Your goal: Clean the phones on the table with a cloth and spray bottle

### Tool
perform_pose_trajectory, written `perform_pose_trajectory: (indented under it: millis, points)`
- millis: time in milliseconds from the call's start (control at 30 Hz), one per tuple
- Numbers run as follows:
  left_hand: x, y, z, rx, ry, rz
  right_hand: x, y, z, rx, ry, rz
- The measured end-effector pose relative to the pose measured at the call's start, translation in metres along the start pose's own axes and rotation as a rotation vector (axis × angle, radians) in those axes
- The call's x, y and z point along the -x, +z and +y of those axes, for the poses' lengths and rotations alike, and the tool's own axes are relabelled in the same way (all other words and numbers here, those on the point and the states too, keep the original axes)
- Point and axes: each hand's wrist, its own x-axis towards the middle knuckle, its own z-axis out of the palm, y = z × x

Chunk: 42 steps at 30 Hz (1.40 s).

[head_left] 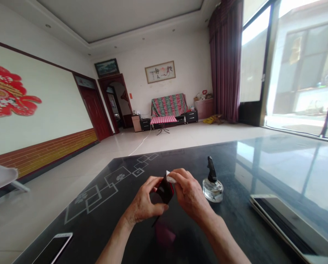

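Note:
Above the glossy black table, my left hand (144,201) grips a dark phone (166,190) with a red edge, fingers behind it and thumb along its lower side. The phone is tilted upright. My right hand (188,189) is closed on a white tissue (170,177) and presses it against the phone's upper edge. Part of the tissue is hidden under the fingers. Just right of that hand stands a clear spray bottle (212,190) with a black trigger head and liquid inside.
A stack of tablets (287,220) lies at the table's right. A white-edged phone (54,249) rests near the front left. The table (125,198) has a patterned left side. A white chair (3,176) stands on the floor at left.

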Motion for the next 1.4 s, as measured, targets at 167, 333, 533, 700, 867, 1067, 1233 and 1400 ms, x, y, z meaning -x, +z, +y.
perform_pose_trajectory:
  millis: [167,333,533,700,867,1067,1233,1400]
  points:
    - [-0.01,0.003,-0.019,0.022,0.023,0.019,-0.013,0.004,0.014,-0.001,-0.04,-0.041]
    - [-0.013,0.008,-0.033,0.029,0.019,0.034,-0.018,0.015,0.026,-0.025,-0.047,-0.038]
    - [-0.014,0.015,-0.05,0.054,0.007,0.103,-0.028,0.024,0.037,-0.107,-0.102,-0.034]
    - [-0.01,0.018,-0.054,0.002,0.078,0.147,-0.024,0.026,0.042,-0.155,-0.164,-0.05]
    - [-0.008,0.022,-0.052,-0.058,0.138,0.173,-0.011,0.027,0.045,-0.204,-0.196,0.014]
    - [-0.007,0.018,-0.053,-0.064,0.157,0.149,-0.015,0.029,0.042,-0.253,-0.193,-0.007]
    - [-0.014,0.014,-0.059,-0.112,0.185,0.169,-0.018,0.038,0.043,-0.216,-0.21,0.049]
    - [-0.018,0.016,-0.062,-0.2,0.254,0.169,-0.009,0.043,0.047,-0.211,-0.203,0.135]
